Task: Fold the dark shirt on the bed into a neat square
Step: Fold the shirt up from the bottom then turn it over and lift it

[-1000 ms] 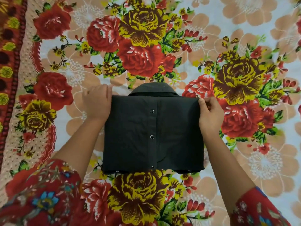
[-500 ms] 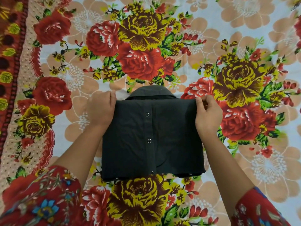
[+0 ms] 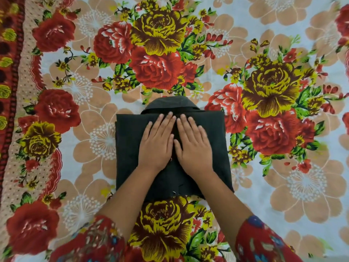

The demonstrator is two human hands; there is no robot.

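The dark shirt (image 3: pixel 128 148) lies on the bed as a roughly square folded block, its collar sticking out at the far edge. Small metal snaps show along its middle near the front edge. My left hand (image 3: pixel 155 142) lies flat, palm down, on the middle of the shirt with its fingers stretched toward the collar. My right hand (image 3: pixel 192 142) lies flat beside it, the two hands almost touching. Neither hand grips any fabric. Both forearms cover the shirt's near middle part.
The floral bedsheet (image 3: pixel 283 167), printed with red and yellow roses, spreads all around the shirt. A red patterned border (image 3: pixel 11 91) runs down the sheet's left side. My red flowered sleeves (image 3: pixel 260 242) fill the bottom corners.
Both hands have let go of the shirt's far corners and moved inward to lie flat on its middle. The shirt stays folded in the same place.
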